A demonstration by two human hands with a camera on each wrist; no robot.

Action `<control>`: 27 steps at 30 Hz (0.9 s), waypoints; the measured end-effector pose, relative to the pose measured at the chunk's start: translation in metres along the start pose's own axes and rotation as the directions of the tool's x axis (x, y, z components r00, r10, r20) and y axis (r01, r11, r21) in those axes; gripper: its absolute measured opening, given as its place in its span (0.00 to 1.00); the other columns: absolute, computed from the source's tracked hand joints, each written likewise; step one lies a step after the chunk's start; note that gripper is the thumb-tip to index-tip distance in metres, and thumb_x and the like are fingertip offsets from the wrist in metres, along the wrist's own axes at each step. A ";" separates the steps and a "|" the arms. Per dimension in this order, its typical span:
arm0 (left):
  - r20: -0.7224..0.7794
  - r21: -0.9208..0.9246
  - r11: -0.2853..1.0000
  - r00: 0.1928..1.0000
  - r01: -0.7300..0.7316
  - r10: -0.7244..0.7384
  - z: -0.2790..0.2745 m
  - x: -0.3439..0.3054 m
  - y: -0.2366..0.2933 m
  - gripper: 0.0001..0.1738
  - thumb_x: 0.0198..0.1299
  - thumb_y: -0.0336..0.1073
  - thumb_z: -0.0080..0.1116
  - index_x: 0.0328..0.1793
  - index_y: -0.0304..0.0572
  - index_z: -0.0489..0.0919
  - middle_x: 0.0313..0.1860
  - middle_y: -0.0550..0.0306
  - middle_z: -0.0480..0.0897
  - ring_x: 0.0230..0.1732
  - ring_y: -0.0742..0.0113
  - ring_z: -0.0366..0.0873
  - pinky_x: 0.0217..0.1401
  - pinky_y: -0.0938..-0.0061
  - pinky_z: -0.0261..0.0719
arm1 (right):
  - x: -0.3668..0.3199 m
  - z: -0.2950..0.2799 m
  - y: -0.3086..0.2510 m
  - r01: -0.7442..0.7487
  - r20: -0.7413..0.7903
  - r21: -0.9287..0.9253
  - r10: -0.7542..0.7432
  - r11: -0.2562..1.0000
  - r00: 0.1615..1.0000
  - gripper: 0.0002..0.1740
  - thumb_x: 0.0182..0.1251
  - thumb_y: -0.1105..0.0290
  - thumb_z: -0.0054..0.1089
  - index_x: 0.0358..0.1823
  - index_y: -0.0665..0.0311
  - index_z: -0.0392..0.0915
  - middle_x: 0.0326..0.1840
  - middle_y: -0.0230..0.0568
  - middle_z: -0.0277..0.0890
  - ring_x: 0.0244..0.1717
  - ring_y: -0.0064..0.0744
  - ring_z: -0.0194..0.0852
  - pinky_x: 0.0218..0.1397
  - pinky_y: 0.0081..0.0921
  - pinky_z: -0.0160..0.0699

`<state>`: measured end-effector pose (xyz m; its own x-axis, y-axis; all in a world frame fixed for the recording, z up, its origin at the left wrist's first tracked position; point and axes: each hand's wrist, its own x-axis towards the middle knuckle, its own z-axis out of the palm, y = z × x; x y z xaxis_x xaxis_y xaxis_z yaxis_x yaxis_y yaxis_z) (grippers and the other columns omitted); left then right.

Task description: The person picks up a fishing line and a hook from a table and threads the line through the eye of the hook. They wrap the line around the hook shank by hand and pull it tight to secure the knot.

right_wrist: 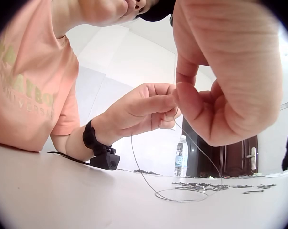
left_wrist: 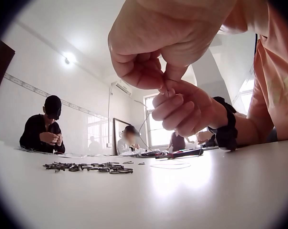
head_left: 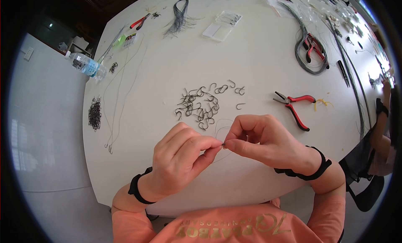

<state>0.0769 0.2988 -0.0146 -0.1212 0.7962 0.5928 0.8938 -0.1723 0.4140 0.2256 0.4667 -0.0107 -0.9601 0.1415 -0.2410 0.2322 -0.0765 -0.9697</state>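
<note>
Thumb and forefinger of my left hand (head_left: pixel 178 157) pinch a thin fishing line (right_wrist: pixel 143 174). My right hand (head_left: pixel 268 142) meets it fingertip to fingertip, pinching at the same spot. A tiny dark piece (head_left: pixel 223 144) shows between the fingertips; most of it is hidden and I cannot tell its kind. From the hands the line hangs in a loose loop down to the table, as the right wrist view shows. Just beyond the hands lies a loose pile of dark fish hooks (head_left: pixel 197 103), with one single hook (head_left: pixel 240 106) apart at its right.
Red-handled pliers (head_left: pixel 293 107) lie open right of the hooks. A heap of small dark pieces (head_left: pixel 95 113) and lines with hooks (head_left: pixel 109 147) lie left, near a water bottle (head_left: pixel 88 66). Behind are a clear case (head_left: pixel 223 26), a line bundle (head_left: pixel 180 19) and coiled line (head_left: pixel 299 54).
</note>
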 end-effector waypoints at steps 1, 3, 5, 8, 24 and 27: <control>-0.003 0.001 1.000 1.000 -0.001 0.001 0.000 0.000 0.000 0.15 0.44 0.18 0.74 0.38 0.41 0.83 0.26 0.62 0.78 0.25 0.65 0.71 0.24 0.74 0.65 | 0.000 0.000 0.000 0.000 0.001 0.001 0.000 1.000 1.000 0.10 0.74 0.67 0.64 0.42 0.68 0.79 0.36 0.28 0.79 0.34 0.10 0.72 0.33 0.14 0.68; -0.003 0.000 1.000 1.000 -0.005 0.005 0.000 0.000 0.000 0.16 0.44 0.18 0.74 0.38 0.41 0.83 0.26 0.62 0.78 0.25 0.65 0.71 0.24 0.73 0.66 | 0.000 0.000 -0.002 -0.006 0.001 -0.002 0.006 1.000 1.000 0.10 0.74 0.67 0.65 0.42 0.68 0.79 0.36 0.27 0.79 0.34 0.10 0.71 0.32 0.14 0.68; -0.010 -0.001 1.000 1.000 -0.013 0.013 0.001 0.000 -0.001 0.16 0.44 0.18 0.74 0.38 0.41 0.83 0.26 0.62 0.78 0.25 0.65 0.71 0.24 0.73 0.66 | 0.000 0.000 -0.002 -0.012 0.001 -0.004 0.012 1.000 1.000 0.10 0.74 0.67 0.65 0.42 0.68 0.80 0.36 0.27 0.79 0.33 0.10 0.71 0.32 0.14 0.67; -0.014 0.003 1.000 1.000 -0.025 0.025 0.001 0.000 -0.001 0.15 0.45 0.19 0.75 0.37 0.41 0.83 0.26 0.62 0.77 0.25 0.66 0.71 0.23 0.74 0.67 | 0.000 0.000 0.000 0.007 0.004 -0.007 -0.007 1.000 1.000 0.10 0.74 0.67 0.65 0.42 0.68 0.79 0.35 0.26 0.78 0.33 0.10 0.71 0.31 0.14 0.67; -0.010 0.008 0.999 0.999 -0.034 0.034 0.001 0.001 0.000 0.14 0.46 0.20 0.75 0.37 0.41 0.82 0.25 0.62 0.76 0.25 0.66 0.71 0.23 0.74 0.67 | 0.000 0.001 0.001 0.026 -0.018 -0.011 -0.026 1.000 0.999 0.10 0.71 0.67 0.65 0.39 0.67 0.81 0.33 0.29 0.80 0.30 0.13 0.71 0.31 0.17 0.69; -0.016 0.008 0.999 0.999 -0.037 0.037 0.001 0.001 0.000 0.14 0.45 0.20 0.75 0.37 0.41 0.82 0.25 0.62 0.76 0.25 0.66 0.71 0.23 0.74 0.67 | 0.000 0.000 0.000 0.027 -0.006 -0.005 -0.027 1.000 1.000 0.09 0.72 0.68 0.65 0.39 0.68 0.80 0.34 0.27 0.78 0.31 0.11 0.71 0.30 0.14 0.67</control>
<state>0.0774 0.3005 -0.0148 -0.0949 0.7802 0.6184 0.9009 -0.1969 0.3867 0.2253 0.4664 -0.0103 -0.9651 0.1498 -0.2147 0.2066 -0.0678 -0.9761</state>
